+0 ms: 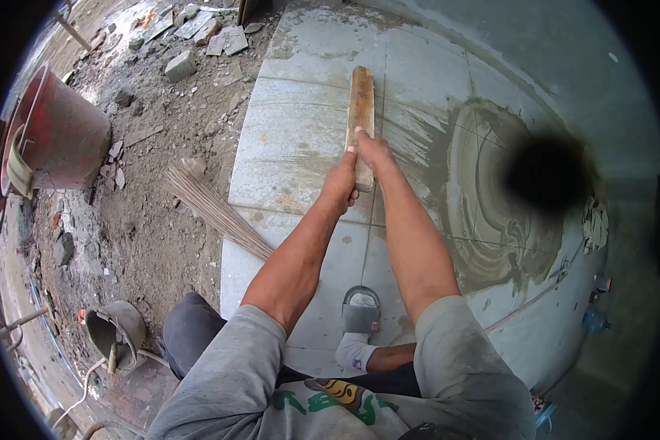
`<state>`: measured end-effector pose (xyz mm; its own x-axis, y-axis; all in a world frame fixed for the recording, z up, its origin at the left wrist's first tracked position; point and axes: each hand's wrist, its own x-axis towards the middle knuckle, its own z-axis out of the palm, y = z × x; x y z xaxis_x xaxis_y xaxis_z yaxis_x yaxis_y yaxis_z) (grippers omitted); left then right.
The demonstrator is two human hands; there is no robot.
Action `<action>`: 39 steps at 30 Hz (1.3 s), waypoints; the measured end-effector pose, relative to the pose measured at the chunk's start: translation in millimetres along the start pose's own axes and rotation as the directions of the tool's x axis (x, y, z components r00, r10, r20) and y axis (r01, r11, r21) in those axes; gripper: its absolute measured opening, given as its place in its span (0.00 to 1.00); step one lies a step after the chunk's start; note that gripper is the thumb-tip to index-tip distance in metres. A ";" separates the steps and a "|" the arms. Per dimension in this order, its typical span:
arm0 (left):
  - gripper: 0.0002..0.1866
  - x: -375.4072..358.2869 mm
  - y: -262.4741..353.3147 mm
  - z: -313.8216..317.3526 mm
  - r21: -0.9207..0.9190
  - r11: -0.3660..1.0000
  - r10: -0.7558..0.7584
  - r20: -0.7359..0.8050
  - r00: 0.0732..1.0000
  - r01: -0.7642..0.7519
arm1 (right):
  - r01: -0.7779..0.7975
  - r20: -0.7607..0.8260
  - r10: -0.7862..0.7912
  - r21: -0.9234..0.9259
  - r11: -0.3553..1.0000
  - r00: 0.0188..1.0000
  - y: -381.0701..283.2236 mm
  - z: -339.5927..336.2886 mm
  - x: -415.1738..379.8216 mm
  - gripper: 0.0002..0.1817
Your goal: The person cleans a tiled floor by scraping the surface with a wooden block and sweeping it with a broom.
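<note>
Both my hands grip the near part of a long wooden block (361, 99), worn and brown on its upper face. My left hand (340, 180) is closed round its left edge near the bottom end. On the opposite edge, slightly farther up, my right hand (375, 152) is closed with its thumb on top. The block points away from me over pale floor tiles (301, 110) smeared with grey slurry. To the right, wet grey cement slurry (458, 191) spreads in curved streaks across the tiles.
A stick broom (213, 209) lies across the tile edge at left. Beyond it is rough dirt with rubble (181, 66), a large reddish bucket (70, 132) and a smaller bucket (128, 326). A plastic bottle (595, 318) is at far right. My sandalled foot (361, 312) rests on the tiles.
</note>
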<state>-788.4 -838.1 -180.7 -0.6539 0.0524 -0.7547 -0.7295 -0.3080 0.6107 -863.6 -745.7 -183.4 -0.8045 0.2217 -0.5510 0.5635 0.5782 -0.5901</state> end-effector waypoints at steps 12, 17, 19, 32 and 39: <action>0.19 -115.0 92.0 -124.8 0.047 0.931 0.363 -0.188 0.913 -0.361 | 0.411 0.310 -0.283 -0.513 0.754 0.907 156.5 177.3 -207.3 0.39; 0.16 -142.7 107.9 -169.1 -0.090 0.840 0.488 -0.303 0.818 -0.535 | 0.467 0.329 -0.336 -0.530 0.708 0.883 159.1 207.5 -201.8 0.28; 0.16 -139.1 105.2 -179.4 -0.174 0.803 0.494 -0.338 0.801 -0.569 | 0.466 0.360 -0.321 -0.461 0.755 0.876 149.3 181.3 -197.3 0.24; 0.12 -149.4 103.8 -224.7 -0.355 0.738 0.449 -0.376 0.811 -0.574 | -0.150 -0.013 0.152 -0.257 0.955 0.988 201.0 184.9 -233.2 0.21; 0.14 -137.5 103.8 -205.8 -0.503 0.710 0.435 -0.237 0.869 -0.493 | 0.620 0.668 -0.315 -0.280 0.733 0.674 131.8 225.6 -277.3 0.22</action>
<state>-732.9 -1072.8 -62.8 -0.8380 -0.3135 -0.4466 -0.0951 -0.7221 0.6852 -523.9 -908.1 -241.5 -0.5948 -0.5570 -0.5796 -0.1384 0.7812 -0.6088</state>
